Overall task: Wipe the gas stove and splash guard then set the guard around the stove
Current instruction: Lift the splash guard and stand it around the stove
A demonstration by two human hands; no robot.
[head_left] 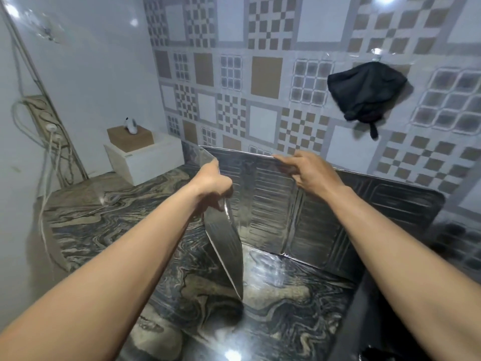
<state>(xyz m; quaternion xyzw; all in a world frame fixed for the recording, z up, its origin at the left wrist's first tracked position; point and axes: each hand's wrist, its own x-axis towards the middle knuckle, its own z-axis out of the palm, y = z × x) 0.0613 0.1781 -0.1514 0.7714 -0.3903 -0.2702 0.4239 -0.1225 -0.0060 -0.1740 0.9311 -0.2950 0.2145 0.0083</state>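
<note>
A shiny folding metal splash guard [270, 201] stands upright on the marbled counter [112, 230], its ribbed back panels against the tiled wall. My left hand [212, 185] grips the top edge of its left wing, which is swung forward and tilted. My right hand [309, 169] pinches the top rim of the middle panel. A dark glossy edge at the bottom right [385, 334] may be the gas stove; most of it is out of frame. No cloth is in either hand.
A white box [145, 160] with a brown block and a small white object stands at the back left. Cables and a power strip [49, 128] hang on the left wall. A black cloth [364, 92] hangs from a wall hook.
</note>
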